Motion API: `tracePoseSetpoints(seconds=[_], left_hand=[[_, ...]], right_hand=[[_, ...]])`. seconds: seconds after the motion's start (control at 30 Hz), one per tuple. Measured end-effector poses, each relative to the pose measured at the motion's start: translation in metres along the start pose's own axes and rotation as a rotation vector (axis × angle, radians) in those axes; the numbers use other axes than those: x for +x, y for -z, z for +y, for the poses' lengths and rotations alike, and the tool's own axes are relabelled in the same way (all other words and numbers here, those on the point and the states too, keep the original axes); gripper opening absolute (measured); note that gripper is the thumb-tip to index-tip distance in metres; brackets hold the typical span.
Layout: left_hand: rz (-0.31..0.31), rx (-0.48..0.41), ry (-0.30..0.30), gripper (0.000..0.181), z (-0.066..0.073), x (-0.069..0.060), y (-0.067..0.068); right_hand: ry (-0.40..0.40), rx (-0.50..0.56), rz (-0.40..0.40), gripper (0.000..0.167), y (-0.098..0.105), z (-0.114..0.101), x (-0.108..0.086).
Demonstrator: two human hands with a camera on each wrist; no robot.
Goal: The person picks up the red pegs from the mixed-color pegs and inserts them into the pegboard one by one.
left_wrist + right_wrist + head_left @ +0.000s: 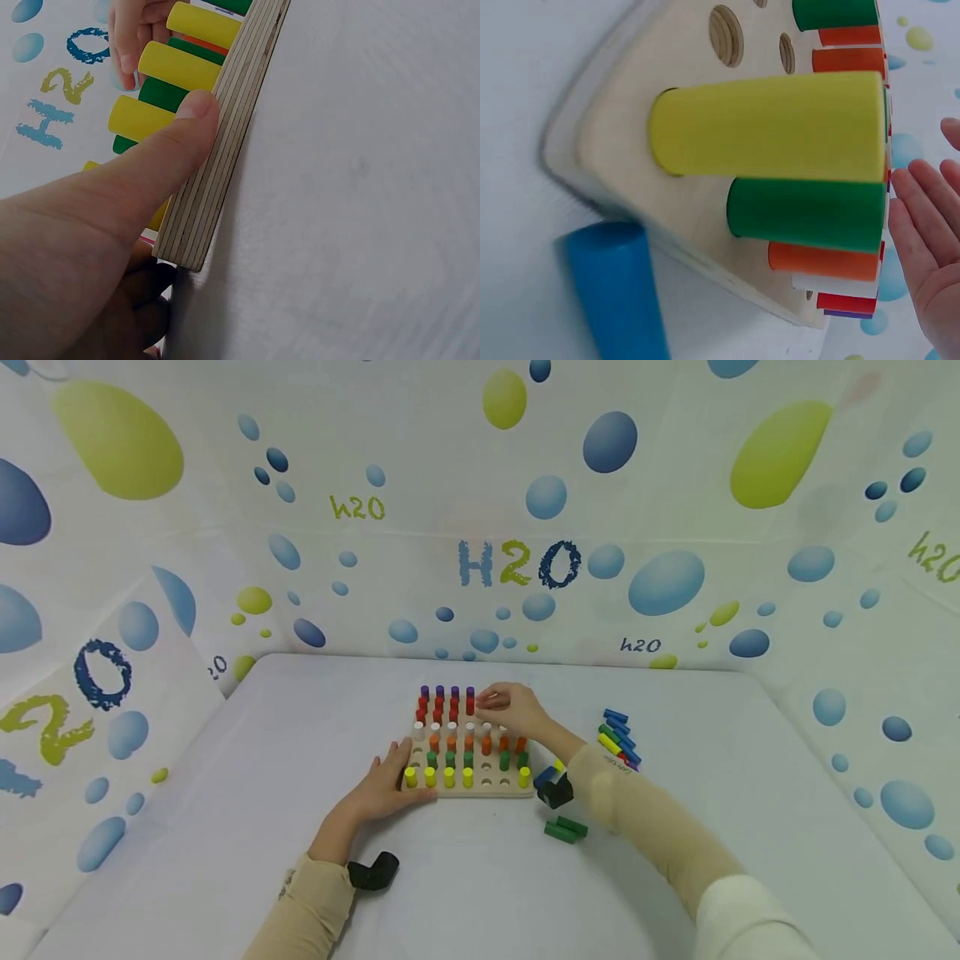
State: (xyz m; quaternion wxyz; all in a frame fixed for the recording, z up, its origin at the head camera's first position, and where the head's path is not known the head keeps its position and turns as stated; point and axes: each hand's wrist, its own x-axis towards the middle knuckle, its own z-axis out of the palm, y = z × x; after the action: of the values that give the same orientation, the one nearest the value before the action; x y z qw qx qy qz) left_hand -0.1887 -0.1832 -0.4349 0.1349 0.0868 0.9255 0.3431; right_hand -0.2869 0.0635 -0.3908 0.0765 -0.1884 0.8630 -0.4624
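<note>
A pale wooden pegboard (pixel 465 791) stands on the table, filled with rows of purple, red, white, orange, green and yellow pegs. My left hand (pixel 384 787) holds its front left corner, the thumb (pixel 180 139) pressing the layered front edge and the other fingers along the left side. My right hand (pixel 517 710) reaches over the back of the board, fingertips close beside a red peg (pixel 470 705). Its fingers (pixel 922 217) look extended in the right wrist view, and no peg shows between them. A yellow peg (pixel 772 127) stands by the front right corner, near bare holes (pixel 726 36).
Two green pegs (pixel 561 832) lie in front of the board. A blue peg (pixel 619 292) lies beside its right edge. Farther right is a loose pile of blue pegs (pixel 618 723) with some green, yellow and red ones. A printed sheet (pixel 420 593) rises behind the white table (pixel 300 735).
</note>
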Motion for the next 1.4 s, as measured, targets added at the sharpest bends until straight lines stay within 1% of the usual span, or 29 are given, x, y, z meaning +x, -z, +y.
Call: tracePoseSetpoints(seconds=[0.1, 0.37, 0.53, 0.67, 0.9, 1.13, 1.4], left_hand=[[-0.006, -0.002, 0.014, 0.109, 0.001, 0.0, 0.0], [0.003, 0.004, 0.016, 0.108, 0.003, -0.002, 0.0], [0.013, 0.01, 0.012, 0.108, 0.003, -0.001, 0.0], [0.01, 0.006, 0.008, 0.108, 0.002, -0.001, -0.001], [0.008, -0.002, 0.018, 0.108, 0.002, -0.001, -0.001], [0.006, 0.004, 0.021, 0.108, 0.001, 0.0, -0.002], [0.012, 0.014, 0.023, 0.108, 0.003, -0.002, -0.001]], right_hand=[[0.008, 0.002, -0.006, 0.027, 0.003, 0.002, -0.004], [0.062, 0.025, -0.019, 0.026, 0.017, 0.008, -0.022], [0.071, 0.052, -0.034, 0.028, 0.026, 0.011, -0.033], [0.068, 0.054, -0.04, 0.029, 0.033, 0.014, -0.044], [0.097, 0.064, -0.053, 0.03, 0.049, 0.02, -0.063], [0.08, 0.06, -0.051, 0.032, 0.064, 0.031, -0.085], [0.074, 0.065, -0.038, 0.031, 0.078, 0.036, -0.106]])
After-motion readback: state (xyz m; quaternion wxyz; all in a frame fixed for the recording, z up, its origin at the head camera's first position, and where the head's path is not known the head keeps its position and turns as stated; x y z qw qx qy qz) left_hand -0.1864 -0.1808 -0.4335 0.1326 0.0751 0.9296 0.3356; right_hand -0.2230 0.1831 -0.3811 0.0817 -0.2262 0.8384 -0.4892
